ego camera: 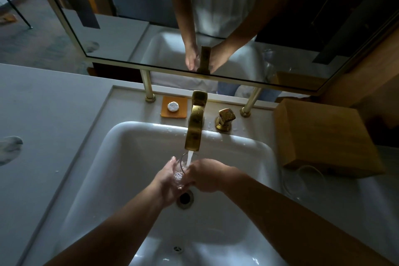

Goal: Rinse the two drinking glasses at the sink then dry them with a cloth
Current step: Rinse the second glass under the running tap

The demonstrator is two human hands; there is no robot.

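Over the white ceramic sink (133, 179), our left hand (167, 181) and right hand (206, 176) wrap the clear drinking glass (181, 170) under the running brass tap (195, 123); wet fingers could let it slip. Right, a second clear glass (302, 181) waits beside the wooden box (328, 136), easily knocked.

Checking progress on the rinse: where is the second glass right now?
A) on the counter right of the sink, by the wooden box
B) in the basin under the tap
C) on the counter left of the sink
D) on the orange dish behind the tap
A: the second glass stands on the counter beside the wooden box, while both hands hold the other glass under the running tap.
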